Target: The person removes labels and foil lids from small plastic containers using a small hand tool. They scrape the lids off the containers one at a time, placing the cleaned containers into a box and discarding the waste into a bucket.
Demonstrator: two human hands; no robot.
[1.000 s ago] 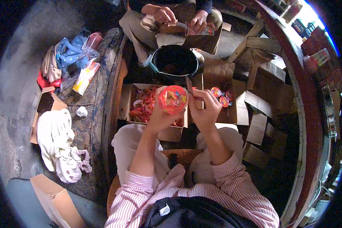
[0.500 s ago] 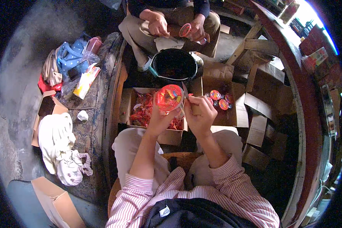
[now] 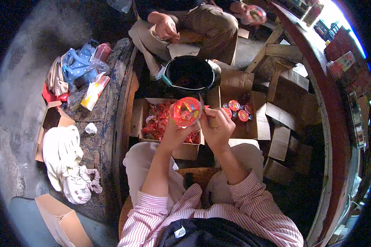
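The left hand [image 3: 175,133] wraps around a red-lidded cup [image 3: 186,111] near a box [image 3: 186,154] of red scraps [image 3: 156,128]; the right hand [image 3: 218,125] pinches a knife [image 3: 200,100] at its rim — apparently trimming — which calls for steady, careful turning next.

No wording can be read with certainty. Print noted: red cup lid [image 3: 186,111] at centre, markings too small; other printed lids [image 3: 243,115] between 2 and 3 o'clock, likewise; slim carton [image 3: 95,91] toward 10, illegible; white tag [image 3: 179,232] on black garment [image 3: 210,234] at 6, lettering unclear.
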